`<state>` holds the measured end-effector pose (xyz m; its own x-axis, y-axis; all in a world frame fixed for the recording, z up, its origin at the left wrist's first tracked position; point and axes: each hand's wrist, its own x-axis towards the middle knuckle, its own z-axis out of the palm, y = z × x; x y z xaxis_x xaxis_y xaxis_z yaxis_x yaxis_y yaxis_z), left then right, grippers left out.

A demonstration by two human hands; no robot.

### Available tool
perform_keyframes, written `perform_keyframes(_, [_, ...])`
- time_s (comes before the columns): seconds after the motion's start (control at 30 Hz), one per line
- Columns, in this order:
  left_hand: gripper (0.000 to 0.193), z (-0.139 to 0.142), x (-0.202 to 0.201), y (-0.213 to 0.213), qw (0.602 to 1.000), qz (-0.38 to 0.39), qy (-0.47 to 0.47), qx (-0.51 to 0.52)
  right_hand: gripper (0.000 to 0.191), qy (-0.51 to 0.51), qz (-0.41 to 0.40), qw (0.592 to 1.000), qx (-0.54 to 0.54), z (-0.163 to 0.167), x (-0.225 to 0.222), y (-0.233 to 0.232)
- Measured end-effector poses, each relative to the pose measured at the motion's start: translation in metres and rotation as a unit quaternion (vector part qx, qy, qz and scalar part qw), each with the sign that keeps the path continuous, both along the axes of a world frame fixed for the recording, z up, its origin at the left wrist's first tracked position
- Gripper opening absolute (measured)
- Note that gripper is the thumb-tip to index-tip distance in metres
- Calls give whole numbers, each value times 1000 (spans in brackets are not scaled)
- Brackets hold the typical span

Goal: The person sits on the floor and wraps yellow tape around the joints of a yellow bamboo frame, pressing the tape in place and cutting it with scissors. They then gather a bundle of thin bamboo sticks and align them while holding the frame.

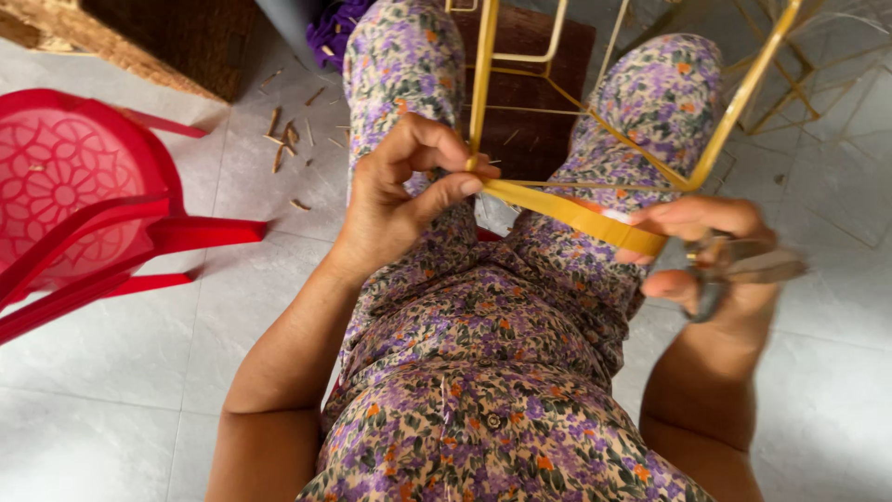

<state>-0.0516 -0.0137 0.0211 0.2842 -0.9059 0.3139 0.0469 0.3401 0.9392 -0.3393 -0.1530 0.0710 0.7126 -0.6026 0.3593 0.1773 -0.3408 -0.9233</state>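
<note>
My left hand pinches the end of a yellow strip of tape against a thin rod of a yellow wire frame that stands between my knees. The strip runs taut to the right into my right hand, which holds its other end. That same hand also grips a pair of scissors with dark handles and metal blades pointing right. I sit in a purple floral dress, and the frame leans over my lap.
A red plastic chair stands at the left on the white tiled floor. Small wood scraps litter the tiles near a woven brown box at the top left. A dark brown mat lies under the frame.
</note>
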Motion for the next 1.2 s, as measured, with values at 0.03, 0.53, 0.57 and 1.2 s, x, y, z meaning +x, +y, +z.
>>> perform_keyframes(0.03, [25, -1, 0, 1, 1000, -2, 8, -2, 59, 23, -18, 999, -23, 9, -13, -3])
perform_keyframes(0.53, [26, 1, 1, 4, 999, 17, -37, -4, 47, 209, -181, 933, -230, 18, -91, -39])
perform_keyframes(0.57, [25, 0, -1, 3, 999, 20, -36, 1, 48, 216, -187, 922, -260, 13, -93, -40])
perform_keyframes(1.2, [38, 28, -23, 9, 932, 152, -324, 48, 47, 141, -246, 935, -216, -63, -67, -65])
